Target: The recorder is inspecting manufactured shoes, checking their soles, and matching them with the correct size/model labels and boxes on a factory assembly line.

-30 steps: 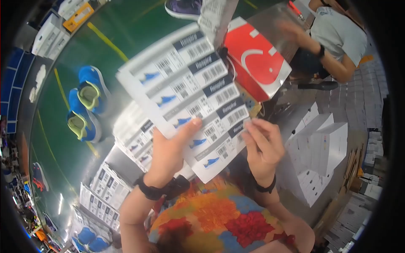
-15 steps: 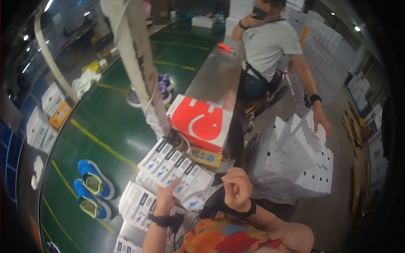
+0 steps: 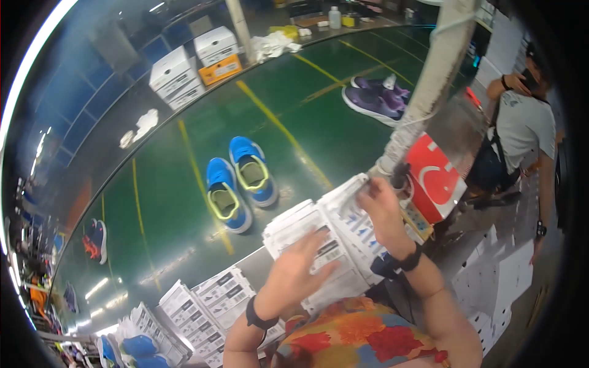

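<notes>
Stacked printed label sheets [image 3: 334, 267], white with small blue shoe pictures, lie at the near edge of the green work surface. My left hand [image 3: 297, 270] is over their left part, fingers spread and thumb apart, holding nothing that I can see. At the far right corner of the sheets is my right hand [image 3: 388, 214], its fingers bent and smeared by motion. Whether it pinches a sheet is not clear. Further label stacks [image 3: 205, 313] lie to the left. Beyond my left hand stands a pair of blue running shoes [image 3: 236, 184] with lime linings.
A pale post [image 3: 432, 80] rises beyond my right hand, beside a red and white shoebox [image 3: 432, 175]. Purple shoes [image 3: 377, 101] stand farther back. White boxes [image 3: 175, 73] line the far side. A co-worker [image 3: 521, 129] is at right, near white cartons [image 3: 494, 276].
The view has swung left, so the shoes and post appear farther right. My left hand has let go of the sheets and spread open. My right hand has moved from a lifted clear strip to the stack's far corner.
</notes>
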Demonstrator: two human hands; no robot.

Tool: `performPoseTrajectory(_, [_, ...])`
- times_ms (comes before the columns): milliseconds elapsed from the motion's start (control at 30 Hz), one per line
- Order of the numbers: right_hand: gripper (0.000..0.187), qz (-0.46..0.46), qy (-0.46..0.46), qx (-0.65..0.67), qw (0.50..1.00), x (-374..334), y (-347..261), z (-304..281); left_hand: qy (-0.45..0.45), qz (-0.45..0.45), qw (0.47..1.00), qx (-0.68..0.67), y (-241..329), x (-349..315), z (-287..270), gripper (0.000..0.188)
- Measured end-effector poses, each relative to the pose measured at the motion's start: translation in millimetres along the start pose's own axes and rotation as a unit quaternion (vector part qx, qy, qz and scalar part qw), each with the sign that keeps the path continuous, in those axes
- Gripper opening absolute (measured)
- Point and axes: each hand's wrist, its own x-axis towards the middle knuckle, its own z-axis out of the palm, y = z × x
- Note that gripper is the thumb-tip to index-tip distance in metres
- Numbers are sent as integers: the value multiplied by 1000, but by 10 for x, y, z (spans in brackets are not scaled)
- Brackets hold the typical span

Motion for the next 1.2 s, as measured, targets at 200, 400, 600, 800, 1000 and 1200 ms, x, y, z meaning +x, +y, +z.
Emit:
performPoseTrajectory(200, [48,5,-31,-97,995,1154,1025,925,283,-221,903,236,-1502,-274,-356,60])
performPoseTrajectory(400, [75,-76,-2,-444,893,1826,1913,1245,180,-177,958,135,-2005,-281,-536,42])
performPoseTrajectory(600, [107,-63,1,-479,875,1766,1574,1097,208,-101,951,206,-1150,-621,-839,34])
performPoseTrajectory(800, [76,-32,-90,-293,951,894,1032,1068,207,-63,958,187,-688,-809,-1046,38])
performPoseTrajectory(1000, [67,56,-413,-476,774,23,475,1019,260,-69,944,190,-1032,-631,-967,32])
performPoseTrajectory(1200, [55,80,-359,-469,803,-406,386,850,315,-171,926,121,-2404,-80,-303,44])
